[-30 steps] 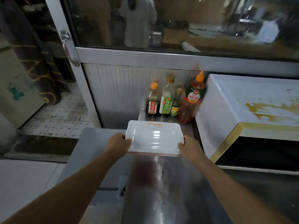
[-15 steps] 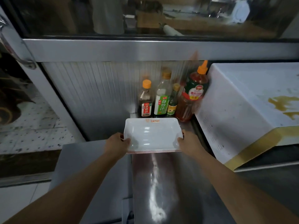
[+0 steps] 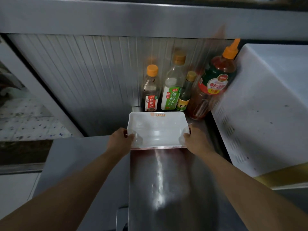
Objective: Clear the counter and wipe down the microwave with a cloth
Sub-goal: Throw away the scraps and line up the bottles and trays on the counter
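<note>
I see a stainless steel counter (image 3: pixel 166 189) with a bright glare streak down its middle. At its back, against the ribbed wall, stand four upright condiment bottles in a row: a dark sauce bottle (image 3: pixel 150 90) with an orange cap, a green-labelled bottle (image 3: pixel 171 87), a small dark bottle (image 3: pixel 185 95), and a big red sauce bottle (image 3: pixel 211 84) with an orange nozzle. A white microwave (image 3: pixel 260 117) sits on the counter's right, touching the red bottle. A stack of white rectangular plates (image 3: pixel 158 129) lies just before the bottles.

On the red label of the dark bottle (image 3: pixel 150 90), white characters 凉拌汁 are read. On the green and white label of the clear bottle (image 3: pixel 173 87), 白灼汁 is printed large, with 鲜的 in smaller characters beside it. Small orange print is carried on the tray's (image 3: pixel 157 129) far rim, too small to be read. The squeeze bottle's (image 3: pixel 215 80) label is blurred.
</note>
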The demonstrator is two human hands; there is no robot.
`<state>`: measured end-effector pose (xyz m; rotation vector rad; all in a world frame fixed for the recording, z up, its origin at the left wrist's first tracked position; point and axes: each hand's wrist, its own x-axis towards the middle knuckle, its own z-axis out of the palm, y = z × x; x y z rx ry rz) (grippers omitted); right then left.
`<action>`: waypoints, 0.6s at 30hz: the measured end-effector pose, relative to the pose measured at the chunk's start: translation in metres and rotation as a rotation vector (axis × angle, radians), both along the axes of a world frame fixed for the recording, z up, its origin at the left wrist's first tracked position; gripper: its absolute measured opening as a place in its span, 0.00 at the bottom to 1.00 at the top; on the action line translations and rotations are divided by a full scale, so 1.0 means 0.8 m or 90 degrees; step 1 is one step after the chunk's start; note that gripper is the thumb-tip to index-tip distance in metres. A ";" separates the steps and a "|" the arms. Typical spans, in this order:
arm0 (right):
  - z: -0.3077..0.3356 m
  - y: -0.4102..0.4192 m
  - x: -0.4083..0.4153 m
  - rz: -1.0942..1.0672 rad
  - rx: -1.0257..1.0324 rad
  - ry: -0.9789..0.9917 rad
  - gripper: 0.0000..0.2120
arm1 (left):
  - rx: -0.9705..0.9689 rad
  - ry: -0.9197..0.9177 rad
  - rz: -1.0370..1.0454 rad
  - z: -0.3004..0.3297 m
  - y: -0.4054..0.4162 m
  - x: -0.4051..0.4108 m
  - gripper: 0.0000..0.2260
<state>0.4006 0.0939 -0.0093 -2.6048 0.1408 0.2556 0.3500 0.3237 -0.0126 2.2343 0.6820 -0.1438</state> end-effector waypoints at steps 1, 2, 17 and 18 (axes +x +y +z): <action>-0.002 0.000 0.001 0.002 0.000 -0.002 0.15 | -0.007 -0.001 0.005 -0.002 -0.001 0.001 0.14; -0.003 -0.001 0.002 0.004 0.000 -0.005 0.15 | -0.012 -0.002 0.009 -0.004 -0.002 0.002 0.14; -0.014 -0.002 0.012 0.016 0.010 -0.021 0.13 | -0.004 0.004 0.022 -0.014 -0.001 0.011 0.13; -0.014 -0.002 0.012 0.017 0.009 -0.020 0.13 | 0.002 0.006 0.022 -0.015 0.000 0.012 0.13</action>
